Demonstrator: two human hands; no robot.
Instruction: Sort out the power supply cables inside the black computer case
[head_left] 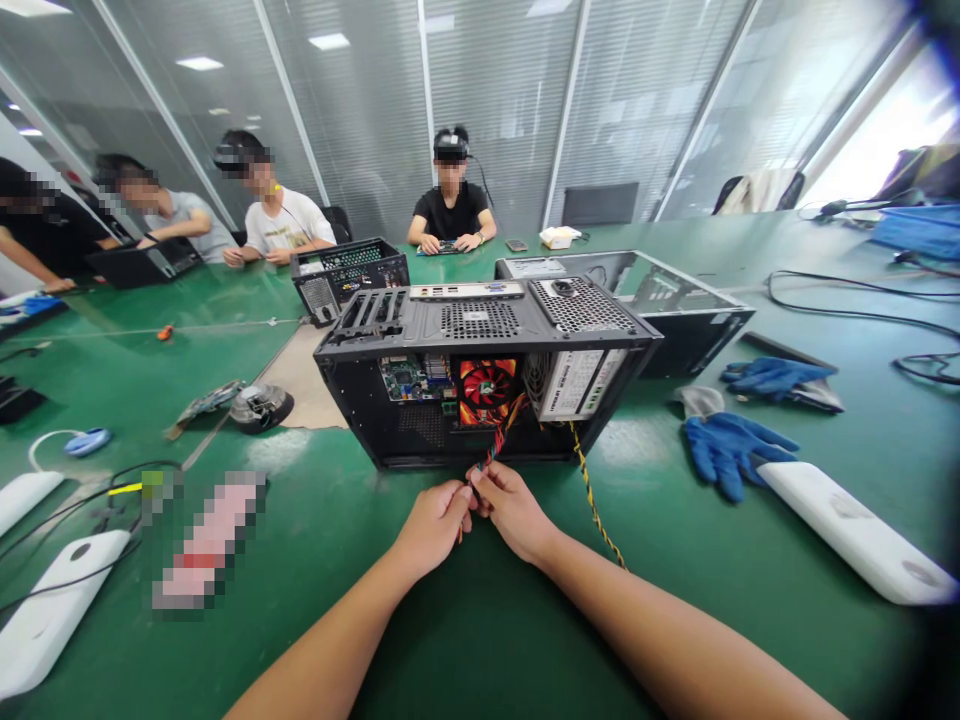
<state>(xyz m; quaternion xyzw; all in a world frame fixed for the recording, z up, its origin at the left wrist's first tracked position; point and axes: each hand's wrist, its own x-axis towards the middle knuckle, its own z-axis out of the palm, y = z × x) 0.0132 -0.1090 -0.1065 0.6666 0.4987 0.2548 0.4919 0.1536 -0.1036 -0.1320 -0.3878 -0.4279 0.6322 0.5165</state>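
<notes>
Between left hand (436,520) and right hand (517,510) run cables (496,444).

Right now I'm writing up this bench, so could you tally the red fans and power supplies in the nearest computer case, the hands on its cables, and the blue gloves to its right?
Red fan: 1
Power supply: 1
Hands on the cables: 2 (left hand, right hand)
Blue gloves: 2
Total: 6

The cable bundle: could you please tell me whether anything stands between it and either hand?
Nothing visible does: the left hand and right hand both hold the cable bundle directly, in front of the computer case. The yellow-and-black cable hangs to their right.
</notes>
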